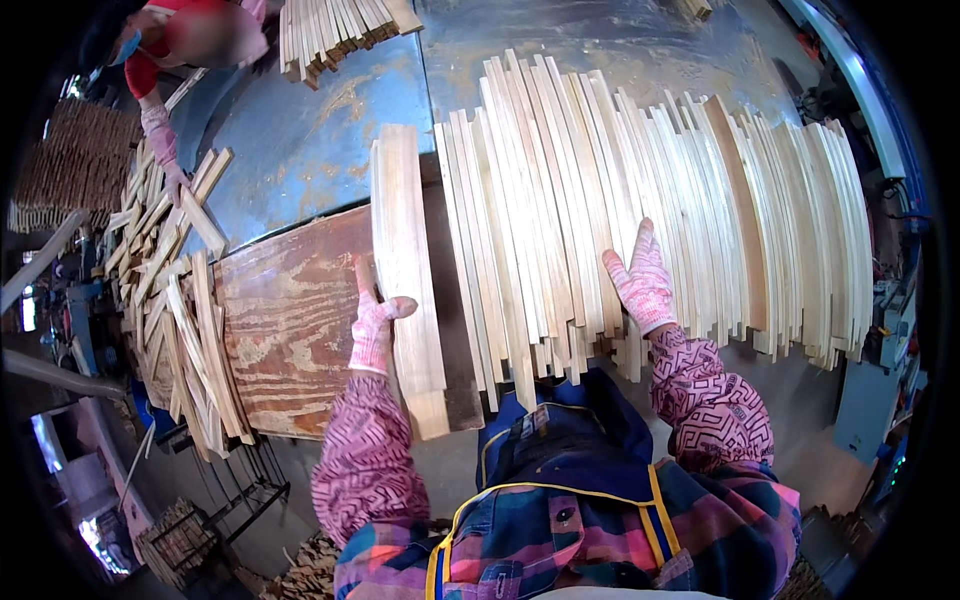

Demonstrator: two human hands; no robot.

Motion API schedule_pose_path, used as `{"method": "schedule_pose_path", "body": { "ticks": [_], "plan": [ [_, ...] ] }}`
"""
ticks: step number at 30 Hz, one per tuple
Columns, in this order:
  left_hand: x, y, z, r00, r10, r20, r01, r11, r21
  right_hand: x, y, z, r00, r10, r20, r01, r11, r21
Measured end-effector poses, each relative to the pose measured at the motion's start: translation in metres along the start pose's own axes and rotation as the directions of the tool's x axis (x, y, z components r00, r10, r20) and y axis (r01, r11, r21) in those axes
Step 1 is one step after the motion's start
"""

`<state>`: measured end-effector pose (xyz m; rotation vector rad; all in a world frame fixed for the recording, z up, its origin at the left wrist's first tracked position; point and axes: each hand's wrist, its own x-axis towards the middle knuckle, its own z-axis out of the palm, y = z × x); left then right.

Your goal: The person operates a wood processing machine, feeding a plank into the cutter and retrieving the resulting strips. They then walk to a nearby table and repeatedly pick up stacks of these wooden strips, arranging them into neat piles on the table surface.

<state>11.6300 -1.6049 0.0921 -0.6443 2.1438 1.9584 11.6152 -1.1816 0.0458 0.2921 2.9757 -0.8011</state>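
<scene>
My left hand (372, 325), in a pink-and-white glove with bare fingertips, rests against the left edge of a pale wooden board (408, 230). Its index finger points away along that edge and its thumb lies over the board's face; any lower fingers are hidden. Another board end shows beneath this one. To the right lies a broad row of narrow wooden strips (545, 200), packed side by side with uneven ends. My right hand (643, 285), gloved alike, lies on the strips with its fingers spread, gripping nothing.
A brown plywood panel (290, 320) joins the worn blue tabletop (340, 130). Loose strips (200, 350) are heaped at the left edge, where a co-worker's gloved hand (172, 170) reaches in. More strips (335, 35) lie at the far side. A blue-grey machine cabinet (868, 400) stands right.
</scene>
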Motion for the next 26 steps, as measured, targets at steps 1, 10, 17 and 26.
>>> {"method": "schedule_pose_path", "body": {
  "ticks": [1, 10, 17, 26],
  "plan": [
    [-0.005, -0.004, 0.012, 0.999, 0.035, 0.025, -0.030, 0.983, -0.182, -0.002, -0.002, -0.002, 0.999, 0.037, 0.014, -0.038, 0.999, 0.011],
    [-0.009, 0.072, 0.139, 0.953, -0.070, -0.293, 0.277, 0.586, 0.761, 0.000, -0.011, -0.005, 0.997, 0.032, 0.076, -0.035, 0.999, 0.034],
    [0.033, 0.028, 0.104, 0.965, -0.234, -0.121, 0.259, 0.755, 0.602, -0.002, -0.001, 0.002, 0.998, 0.040, 0.056, -0.041, 0.999, 0.021],
    [0.010, 0.070, 0.130, 0.940, -0.311, -0.139, 0.300, 0.565, 0.769, -0.003, -0.015, -0.005, 0.993, 0.087, 0.081, -0.092, 0.994, 0.061]
  ]
}}
